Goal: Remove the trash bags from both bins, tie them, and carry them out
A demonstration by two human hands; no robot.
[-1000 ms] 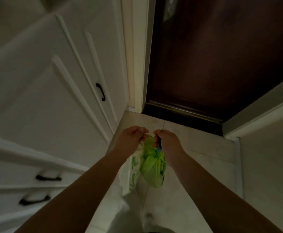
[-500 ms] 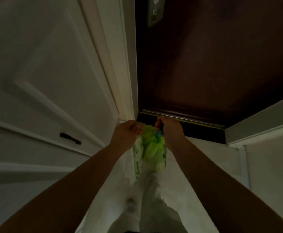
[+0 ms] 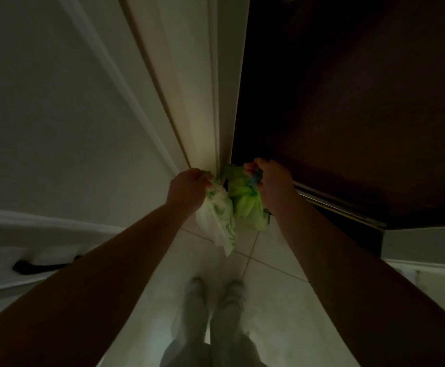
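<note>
At the far left a white panelled cabinet front (image 3: 44, 128) fills much of my view. A black bar handle (image 3: 44, 266) sits low on it, its right end hidden behind my left forearm. Beside the cabinet runs the white moulded door frame (image 3: 197, 88), dim in this light.

My left hand (image 3: 189, 188) is held out at the foot of that frame. Its fingers are curled under and clenched round the gathered top of a white plastic bag with green print (image 3: 220, 221) — the bag hangs down from my fist above the pale tiled floor (image 3: 274, 263).

Touching it on the right hangs a bright green plastic bag (image 3: 245, 205), crumpled and bunched at the neck. My right hand (image 3: 271, 181) grasps that neck with the fingers curled in. A small blue piece (image 3: 254, 180) shows among them; I cannot tell what it is. Both bags hang between my two hands, close to the line where the frame meets the door.

To the right stands the dark brown wooden door (image 3: 361, 102), with a metal strip (image 3: 335, 205) along its bottom edge. Beyond that, at the far right, is a grey wall (image 3: 422, 242).

Low in the middle, between my forearms, my pale trousers (image 3: 216, 340) and light shoes (image 3: 196, 284) show — blurred — on the tiles.
</note>
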